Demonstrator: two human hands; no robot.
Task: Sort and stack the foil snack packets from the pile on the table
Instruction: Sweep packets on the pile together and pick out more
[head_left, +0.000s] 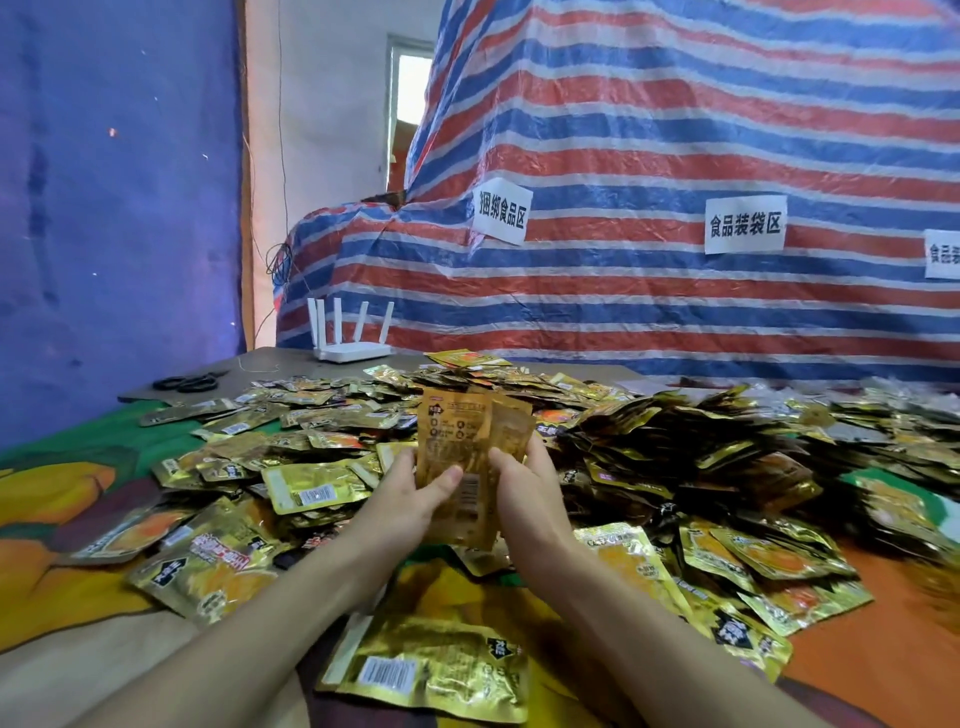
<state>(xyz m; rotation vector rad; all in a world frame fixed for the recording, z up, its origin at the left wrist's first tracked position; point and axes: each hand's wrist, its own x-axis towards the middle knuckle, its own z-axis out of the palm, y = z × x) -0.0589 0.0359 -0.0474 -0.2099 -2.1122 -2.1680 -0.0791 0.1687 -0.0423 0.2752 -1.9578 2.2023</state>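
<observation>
Both my hands hold a small upright bundle of gold foil snack packets (462, 447) above the table, backs of the packets facing me. My left hand (410, 493) grips the bundle's left edge with its thumb across the front. My right hand (524, 488) grips the right edge. A wide pile of loose gold packets (322, 441) spreads over the table behind and to the left. To the right lies a dense heap of packets standing on edge (691, 457). One large packet (431, 670) lies flat between my forearms.
A white router with several antennas (350, 343) stands at the table's far edge, and black scissors (189, 383) lie at the far left. A striped tarp with paper labels (675, 208) rises behind the table. The colourful tablecloth (62, 499) shows at the left.
</observation>
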